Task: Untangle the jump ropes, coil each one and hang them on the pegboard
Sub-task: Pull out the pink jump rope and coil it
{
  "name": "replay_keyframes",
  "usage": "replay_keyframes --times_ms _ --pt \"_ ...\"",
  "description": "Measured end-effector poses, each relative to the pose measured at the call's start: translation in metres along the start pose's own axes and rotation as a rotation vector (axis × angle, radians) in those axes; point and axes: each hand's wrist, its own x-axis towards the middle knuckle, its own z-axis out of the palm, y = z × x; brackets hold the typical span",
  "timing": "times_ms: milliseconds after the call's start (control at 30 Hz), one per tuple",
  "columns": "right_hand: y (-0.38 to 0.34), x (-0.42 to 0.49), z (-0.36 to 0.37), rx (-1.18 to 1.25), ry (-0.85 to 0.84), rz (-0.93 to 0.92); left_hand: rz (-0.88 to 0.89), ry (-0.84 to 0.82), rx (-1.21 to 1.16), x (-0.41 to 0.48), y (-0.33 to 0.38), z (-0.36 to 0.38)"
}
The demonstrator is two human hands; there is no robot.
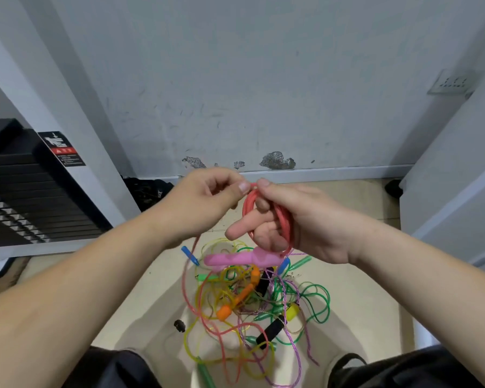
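My right hand holds a small coil of the pink jump rope, looped round its fingers, with the thumb on top. My left hand pinches the same pink rope at the top of the coil, right beside the right thumb. A pink handle hangs just under the right hand. The rope's loose length trails down from the left hand to the floor. Below lies a tangled pile of jump ropes: yellow, green, purple and pink cords with orange, black, blue, green and yellow handles.
A scuffed grey wall stands straight ahead, with a baseboard at floor level. A black weight machine with a warning sticker sits at the left. White panels close in the right side. My dark-clothed knees frame the pile at the bottom.
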Motion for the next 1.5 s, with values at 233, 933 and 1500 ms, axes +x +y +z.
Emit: replay_keyframes --times_ms 233,933,1500 --pt "-0.001 0.004 -0.008 0.235 0.073 0.006 -0.294 -0.147 -0.171 0.001 -0.009 0.018" --pt "0.015 0.020 -0.016 -0.304 0.285 -0.011 -0.076 0.172 -0.165 0.000 0.023 0.000" --pt "0.002 0.009 -0.015 0.422 0.170 -0.022 -0.490 -0.189 -0.226 -0.006 -0.001 0.032"
